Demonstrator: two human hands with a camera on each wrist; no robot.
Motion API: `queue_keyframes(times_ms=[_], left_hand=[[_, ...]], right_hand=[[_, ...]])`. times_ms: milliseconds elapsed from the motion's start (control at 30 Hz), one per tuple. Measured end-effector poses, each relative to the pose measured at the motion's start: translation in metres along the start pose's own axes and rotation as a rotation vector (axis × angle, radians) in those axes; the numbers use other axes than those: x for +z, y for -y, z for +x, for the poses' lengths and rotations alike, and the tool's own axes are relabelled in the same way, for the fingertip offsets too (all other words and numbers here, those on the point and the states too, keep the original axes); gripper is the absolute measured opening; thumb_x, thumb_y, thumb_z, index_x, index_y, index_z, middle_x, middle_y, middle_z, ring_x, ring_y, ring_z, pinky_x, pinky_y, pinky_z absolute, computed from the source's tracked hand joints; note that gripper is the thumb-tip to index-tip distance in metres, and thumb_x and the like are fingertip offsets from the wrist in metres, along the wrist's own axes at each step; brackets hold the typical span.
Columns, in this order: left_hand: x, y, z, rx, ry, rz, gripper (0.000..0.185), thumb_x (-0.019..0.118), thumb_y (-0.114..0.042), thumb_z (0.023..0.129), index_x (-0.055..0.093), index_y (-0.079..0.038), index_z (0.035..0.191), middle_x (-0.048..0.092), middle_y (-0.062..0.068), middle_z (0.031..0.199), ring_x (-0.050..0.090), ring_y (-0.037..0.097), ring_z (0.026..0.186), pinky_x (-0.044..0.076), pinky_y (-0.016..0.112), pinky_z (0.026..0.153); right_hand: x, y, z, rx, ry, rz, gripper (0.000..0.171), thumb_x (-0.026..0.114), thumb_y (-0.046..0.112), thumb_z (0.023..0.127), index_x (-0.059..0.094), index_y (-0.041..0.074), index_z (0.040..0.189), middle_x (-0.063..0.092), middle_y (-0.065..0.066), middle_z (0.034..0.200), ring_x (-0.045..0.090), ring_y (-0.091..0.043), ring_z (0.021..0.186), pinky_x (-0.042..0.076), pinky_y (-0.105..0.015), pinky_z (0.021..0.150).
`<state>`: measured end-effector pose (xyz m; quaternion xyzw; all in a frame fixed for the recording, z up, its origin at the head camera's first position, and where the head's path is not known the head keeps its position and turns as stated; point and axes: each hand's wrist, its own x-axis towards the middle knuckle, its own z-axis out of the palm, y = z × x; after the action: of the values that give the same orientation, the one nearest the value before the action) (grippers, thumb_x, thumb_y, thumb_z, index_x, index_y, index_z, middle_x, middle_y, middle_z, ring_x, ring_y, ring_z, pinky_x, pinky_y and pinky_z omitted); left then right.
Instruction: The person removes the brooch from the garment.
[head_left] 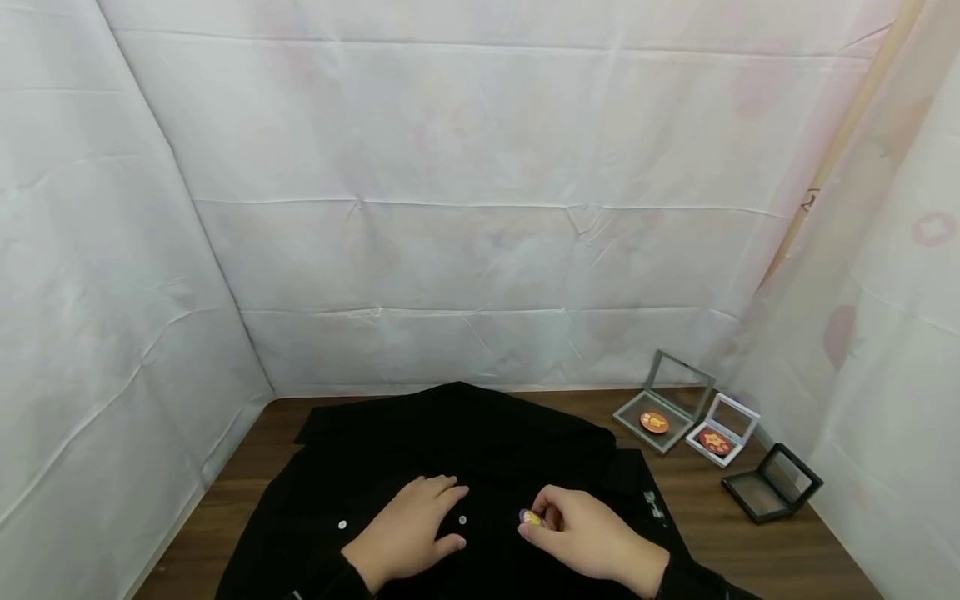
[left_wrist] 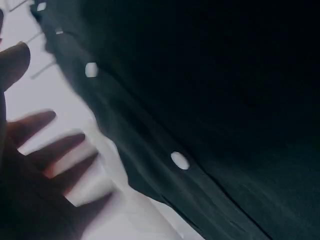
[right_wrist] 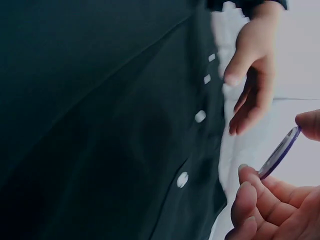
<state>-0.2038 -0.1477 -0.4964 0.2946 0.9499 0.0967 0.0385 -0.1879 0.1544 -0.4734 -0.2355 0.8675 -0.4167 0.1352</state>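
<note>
A black shirt (head_left: 465, 433) with white buttons (head_left: 462, 520) lies spread on the wooden table. My left hand (head_left: 412, 529) hovers at or just over the shirt front, fingers extended and apart, holding nothing; whether it touches the cloth I cannot tell. Between thumb and fingers, my right hand (head_left: 581, 533) pinches a small round badge (head_left: 531, 517), yellow and purple on its face. In the right wrist view the badge (right_wrist: 280, 152) appears edge-on with a purple rim, held apart from the shirt. The left wrist view has the spread left fingers (left_wrist: 65, 150) beside the button row.
Right of the shirt stand three small cases with raised lids: a grey-green one (head_left: 630, 418) holding an orange badge (head_left: 654, 422), a white one (head_left: 703, 448) holding a red badge (head_left: 715, 442), and a black one (head_left: 780, 510). A silvery detail (head_left: 654, 504) marks the shirt's right side. Pale curtains surround the table.
</note>
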Motion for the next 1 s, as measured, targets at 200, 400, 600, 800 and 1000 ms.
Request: queue_keyframes(times_ms=[200, 400, 600, 800, 1000], left_hand=[[0.014, 0.015, 0.008, -0.145, 0.086, -0.011, 0.079, 0.068, -0.064, 0.091, 0.053, -0.015, 0.151, 0.045, 0.018, 0.157, 0.041, 0.045, 0.142, 0.030, 0.072, 0.110], [0.026, 0.021, 0.009, -0.166, 0.117, -0.001, 0.082, 0.070, -0.064, 0.089, 0.053, -0.015, 0.151, 0.041, 0.019, 0.159, 0.040, 0.046, 0.143, 0.033, 0.070, 0.110], [0.026, 0.017, 0.008, -0.182, 0.105, -0.043, 0.081, 0.071, -0.063, 0.088, 0.055, -0.013, 0.150, 0.042, 0.020, 0.158, 0.040, 0.047, 0.143, 0.034, 0.071, 0.108], [0.023, 0.015, 0.004, -0.191, 0.103, -0.049, 0.079, 0.073, -0.060, 0.088, 0.058, -0.011, 0.147, 0.045, 0.022, 0.156, 0.041, 0.048, 0.142, 0.036, 0.071, 0.108], [0.021, 0.014, 0.005, -0.177, 0.104, -0.037, 0.079, 0.073, -0.061, 0.088, 0.058, -0.010, 0.147, 0.045, 0.023, 0.155, 0.042, 0.048, 0.141, 0.037, 0.068, 0.109]], right_hand=[[-0.019, -0.028, -0.006, 0.075, -0.071, -0.146, 0.033, 0.064, 0.051, 0.099, 0.066, 0.019, 0.100, 0.059, 0.009, 0.075, 0.055, -0.009, 0.062, 0.046, -0.028, 0.053], [-0.047, -0.051, -0.024, 0.196, -0.215, -0.319, 0.035, 0.069, 0.053, 0.095, 0.065, 0.019, 0.097, 0.054, 0.009, 0.071, 0.050, -0.009, 0.058, 0.040, -0.028, 0.051], [-0.088, -0.079, -0.051, 0.341, -0.280, -0.448, 0.042, 0.066, 0.057, 0.096, 0.063, 0.015, 0.094, 0.051, 0.004, 0.068, 0.046, -0.013, 0.057, 0.034, -0.030, 0.051], [-0.123, -0.112, -0.072, 0.437, -0.301, -0.553, 0.059, 0.056, 0.062, 0.100, 0.059, 0.004, 0.096, 0.053, -0.005, 0.071, 0.050, -0.020, 0.060, 0.035, -0.036, 0.054], [-0.147, -0.140, -0.089, 0.513, -0.326, -0.624, 0.073, 0.054, 0.060, 0.100, 0.058, -0.012, 0.106, 0.061, -0.009, 0.078, 0.056, -0.023, 0.063, 0.045, -0.042, 0.052]])
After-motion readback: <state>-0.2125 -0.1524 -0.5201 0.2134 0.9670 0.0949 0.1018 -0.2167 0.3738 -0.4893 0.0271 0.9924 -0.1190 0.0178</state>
